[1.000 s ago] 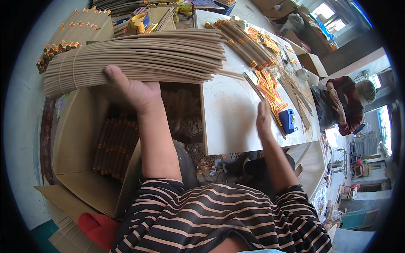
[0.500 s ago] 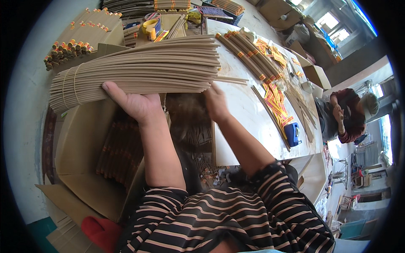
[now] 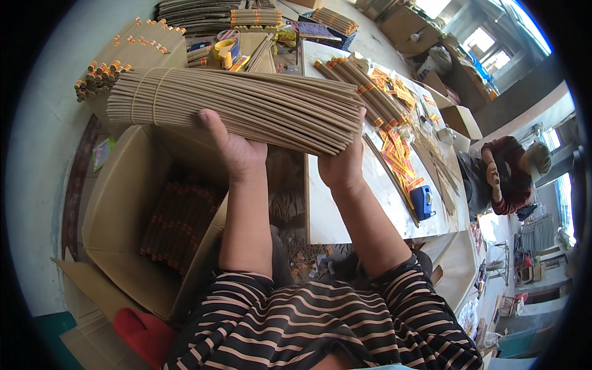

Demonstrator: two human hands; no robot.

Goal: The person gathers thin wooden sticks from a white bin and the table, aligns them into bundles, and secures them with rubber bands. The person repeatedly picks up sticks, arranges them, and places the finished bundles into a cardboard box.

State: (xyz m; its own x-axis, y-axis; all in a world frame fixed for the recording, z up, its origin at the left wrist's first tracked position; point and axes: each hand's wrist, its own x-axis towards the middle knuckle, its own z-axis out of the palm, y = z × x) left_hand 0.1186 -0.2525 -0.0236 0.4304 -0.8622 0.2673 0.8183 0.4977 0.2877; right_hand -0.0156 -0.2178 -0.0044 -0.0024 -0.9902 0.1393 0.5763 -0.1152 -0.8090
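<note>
Nearest, the left hand and right hand held a tied bundle of thin brown sticks from below, fingers curled closed around it, above an open cardboard box. Beyond lay the white worktop with a blue tape dispenser.

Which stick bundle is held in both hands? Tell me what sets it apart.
The big plain tan bundle, tied with cord near its left end, gripped by the left hand and right hand. The banded bundles on the white table lie untouched.
</note>
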